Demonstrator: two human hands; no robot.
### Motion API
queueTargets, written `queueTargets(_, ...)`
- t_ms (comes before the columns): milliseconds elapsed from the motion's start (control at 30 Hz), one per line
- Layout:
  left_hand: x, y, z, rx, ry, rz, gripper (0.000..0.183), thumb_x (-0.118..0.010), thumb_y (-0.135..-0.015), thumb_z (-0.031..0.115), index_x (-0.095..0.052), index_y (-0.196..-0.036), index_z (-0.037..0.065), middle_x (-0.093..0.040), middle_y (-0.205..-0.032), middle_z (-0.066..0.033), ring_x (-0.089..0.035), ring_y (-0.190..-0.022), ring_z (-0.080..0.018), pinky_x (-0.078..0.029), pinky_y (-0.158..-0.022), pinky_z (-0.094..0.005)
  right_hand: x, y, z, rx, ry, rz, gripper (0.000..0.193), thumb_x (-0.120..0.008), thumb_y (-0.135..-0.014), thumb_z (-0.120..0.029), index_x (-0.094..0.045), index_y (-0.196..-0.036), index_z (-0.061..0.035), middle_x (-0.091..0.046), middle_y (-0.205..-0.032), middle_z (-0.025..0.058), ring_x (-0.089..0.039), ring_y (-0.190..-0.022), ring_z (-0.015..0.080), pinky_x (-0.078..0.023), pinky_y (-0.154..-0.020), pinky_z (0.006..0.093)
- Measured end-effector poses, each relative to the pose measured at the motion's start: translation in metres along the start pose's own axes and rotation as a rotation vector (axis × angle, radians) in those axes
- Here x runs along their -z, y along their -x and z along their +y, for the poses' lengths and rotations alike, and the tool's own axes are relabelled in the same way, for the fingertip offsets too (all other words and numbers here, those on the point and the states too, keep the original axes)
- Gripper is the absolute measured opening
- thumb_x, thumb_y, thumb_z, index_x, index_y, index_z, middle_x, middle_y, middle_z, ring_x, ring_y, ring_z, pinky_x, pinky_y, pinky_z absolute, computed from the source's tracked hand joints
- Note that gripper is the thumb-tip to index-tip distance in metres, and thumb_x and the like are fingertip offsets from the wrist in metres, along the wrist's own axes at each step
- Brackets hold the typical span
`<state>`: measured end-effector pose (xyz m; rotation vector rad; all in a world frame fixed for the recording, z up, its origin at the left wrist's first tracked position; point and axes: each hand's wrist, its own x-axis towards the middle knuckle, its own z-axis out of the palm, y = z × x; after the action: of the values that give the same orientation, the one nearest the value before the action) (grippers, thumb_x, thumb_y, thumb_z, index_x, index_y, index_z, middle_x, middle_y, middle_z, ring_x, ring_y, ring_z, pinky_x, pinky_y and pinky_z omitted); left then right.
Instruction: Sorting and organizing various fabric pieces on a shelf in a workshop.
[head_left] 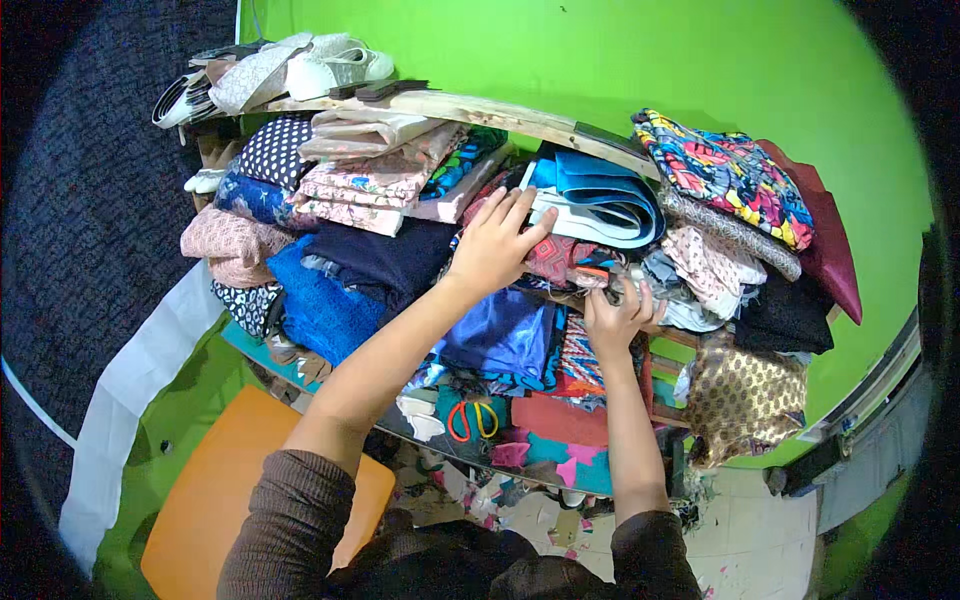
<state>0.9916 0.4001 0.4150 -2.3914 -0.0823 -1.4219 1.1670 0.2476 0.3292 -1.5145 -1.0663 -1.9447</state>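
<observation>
On the crowded shelf, my left hand (500, 245) lies with fingers spread on the left edge of a folded blue and white fabric (600, 210). Below that stack, my right hand (622, 318) rests with fingers apart and slightly bent against the shelf's middle edge. Its fingertips touch the cloths there, beside a pink patterned fabric (552, 262) and a crumpled grey-white cloth (690, 312). Part of what lies under both hands is hidden. Beneath my forearms are a shiny blue fabric (500, 335) and a zigzag-patterned fabric (580, 360).
Scissors (472, 420) with red and yellow handles lie on the lower shelf. Shoes (335, 65) stand on the top board. Folded floral cloths (365, 175) and a colourful stack (725, 175) flank the middle. An orange chair (215, 490) stands lower left; scraps litter the floor.
</observation>
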Motion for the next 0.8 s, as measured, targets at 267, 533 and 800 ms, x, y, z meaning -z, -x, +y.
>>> queueTargets(267, -0.004, 0.005, 0.006, 0.003, 0.029, 0.005, 0.071, -0.073, -0.066, 0.018, -0.048, -0.132, 0.017, -0.045, -0.136, -0.0213, -0.045, -0.124, -0.0358, -0.032, -0.107, -0.0476, 0.012, 0.01, 0.004, 0.04, -0.089, -0.093, 0.009, -0.072, -0.074, -0.025, -0.066, -0.08, -0.0244, -0.047, -0.119, 0.008, -0.033, -0.121, 0.0307, -0.017, -0.105, 0.0572)
queueTargets(533, 0.032, 0.001, 0.035, 0.121, 0.187, -0.117, 0.081, -0.066, -0.065, 0.029, -0.039, -0.141, 0.018, -0.031, -0.146, -0.0208, -0.03, -0.136, -0.0363, -0.014, -0.112, -0.0555, 0.056, -0.003, 0.019, -0.014, -0.207, -0.006, 0.033, -0.068, -0.079, -0.025, -0.061, -0.111, -0.0174, -0.048, -0.122, 0.0105, -0.035, -0.122, 0.0304, -0.017, -0.107, 0.0541)
queueTargets(800, 0.05, -0.021, 0.068, 0.224, 0.148, -0.085, 0.079, -0.065, -0.067, 0.022, -0.037, -0.14, 0.012, -0.033, -0.145, -0.0178, -0.034, -0.133, -0.0348, -0.024, -0.111, -0.051, 0.084, -0.084, 0.051, -0.092, -0.077, -0.141, 0.038, -0.06, -0.084, -0.026, -0.061, -0.121, -0.0212, -0.055, -0.13, 0.0055, -0.043, -0.122, 0.0249, -0.017, -0.106, 0.0537)
